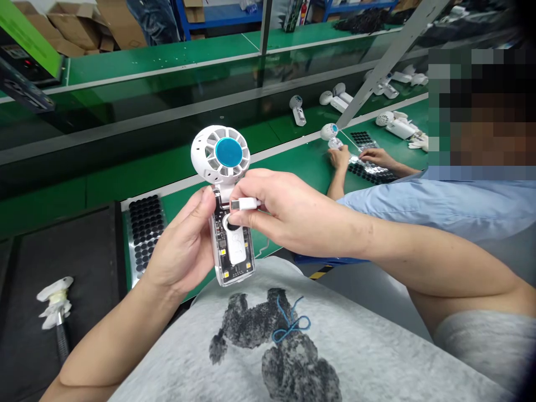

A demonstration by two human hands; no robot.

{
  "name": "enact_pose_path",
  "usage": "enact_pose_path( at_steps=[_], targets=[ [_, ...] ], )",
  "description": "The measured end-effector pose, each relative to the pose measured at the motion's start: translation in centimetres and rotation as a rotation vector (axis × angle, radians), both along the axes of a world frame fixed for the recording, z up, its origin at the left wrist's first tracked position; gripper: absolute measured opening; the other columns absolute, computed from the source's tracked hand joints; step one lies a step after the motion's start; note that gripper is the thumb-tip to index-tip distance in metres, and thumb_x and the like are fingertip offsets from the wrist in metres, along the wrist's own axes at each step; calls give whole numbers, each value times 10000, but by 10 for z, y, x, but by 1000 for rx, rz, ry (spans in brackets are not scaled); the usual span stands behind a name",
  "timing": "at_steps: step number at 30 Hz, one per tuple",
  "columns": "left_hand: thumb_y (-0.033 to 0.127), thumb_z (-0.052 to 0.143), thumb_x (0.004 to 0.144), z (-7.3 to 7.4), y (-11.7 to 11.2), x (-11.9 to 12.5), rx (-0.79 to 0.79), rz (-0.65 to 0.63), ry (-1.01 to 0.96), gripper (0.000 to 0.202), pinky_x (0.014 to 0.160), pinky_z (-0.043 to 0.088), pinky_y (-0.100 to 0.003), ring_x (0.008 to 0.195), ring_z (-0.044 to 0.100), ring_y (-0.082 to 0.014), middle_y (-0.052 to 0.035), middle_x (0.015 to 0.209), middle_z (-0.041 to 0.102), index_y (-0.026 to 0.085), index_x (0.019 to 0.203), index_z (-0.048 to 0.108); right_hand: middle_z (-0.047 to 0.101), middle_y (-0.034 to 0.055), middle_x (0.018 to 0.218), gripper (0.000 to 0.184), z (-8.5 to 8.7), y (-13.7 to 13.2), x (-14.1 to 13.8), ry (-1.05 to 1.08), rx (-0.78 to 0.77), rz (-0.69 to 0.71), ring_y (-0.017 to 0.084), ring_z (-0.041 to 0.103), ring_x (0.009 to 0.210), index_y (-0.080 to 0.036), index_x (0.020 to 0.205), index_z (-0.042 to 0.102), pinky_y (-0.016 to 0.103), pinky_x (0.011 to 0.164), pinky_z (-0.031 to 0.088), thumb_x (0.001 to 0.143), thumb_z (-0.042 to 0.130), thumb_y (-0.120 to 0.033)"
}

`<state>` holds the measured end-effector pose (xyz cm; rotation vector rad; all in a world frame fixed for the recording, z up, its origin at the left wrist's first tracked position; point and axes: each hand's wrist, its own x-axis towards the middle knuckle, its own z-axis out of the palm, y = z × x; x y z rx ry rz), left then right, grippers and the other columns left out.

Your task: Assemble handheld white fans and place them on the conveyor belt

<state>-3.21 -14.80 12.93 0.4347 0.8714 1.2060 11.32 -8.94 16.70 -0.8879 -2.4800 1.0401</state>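
In front of my body, a white handheld fan with a blue round centre is held upright, tilted a little. Its clear-fronted handle shows a dark circuit board and a white button panel. My left hand is closed round the handle's left side, thumb near the neck. Between the thumb and fingers of my right hand is a white USB cable plug, its metal tip pointing left across the upper handle. The plug lies in front of the handle; whether it touches I cannot tell.
A sheet of black round stickers lies left of my hands. A hammer with a wrapped head rests on a black mat. To the right, a co-worker's hands handle another fan. More fans lie on the green conveyor beyond.
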Motion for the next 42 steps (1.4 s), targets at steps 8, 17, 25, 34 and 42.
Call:
enact_pose_path(
  at_steps=[8, 17, 25, 34, 42],
  targets=[
    [267, 401, 903, 7, -4, 4, -27, 25, -12, 227, 792, 495, -269, 920, 608, -172, -21, 915, 640, 187, 987, 596, 500, 4, 750, 54, 1, -9, 0, 52, 27, -76, 125, 467, 750, -140, 760, 548, 264, 689, 361, 811, 536, -127],
    [255, 426, 895, 9, -10, 4, -40, 43, -10, 229, 802, 497, -288, 921, 608, -182, -21, 943, 649, 200, 1048, 588, 499, -2, 715, 73, 3, -12, 0, 83, 7, -89, 136, 475, 754, -147, 715, 531, 270, 692, 358, 781, 559, -132],
    [274, 477, 877, 5, -10, 1, -7, 15, 2, 200, 712, 510, -219, 776, 627, -128, -9, 887, 656, 189, 998, 610, 532, -21, 728, 114, -8, -6, -3, 167, -188, -51, 103, 488, 702, -151, 693, 503, 255, 652, 389, 760, 594, -171],
    [267, 434, 887, 15, -12, 1, -64, 22, 3, 221, 745, 512, -261, 921, 609, -179, -16, 951, 661, 219, 961, 637, 470, -45, 668, 167, -3, -11, -1, 227, -292, -49, 64, 415, 584, -156, 681, 462, 213, 535, 360, 781, 592, -191],
    [287, 421, 886, 21, -14, 2, -50, 37, 48, 241, 804, 515, -307, 1056, 567, -233, -23, 1011, 647, 224, 993, 628, 447, -55, 672, 151, 8, -14, 3, 259, -287, -44, 65, 420, 614, -167, 702, 462, 202, 572, 373, 795, 580, -173]
  ],
)
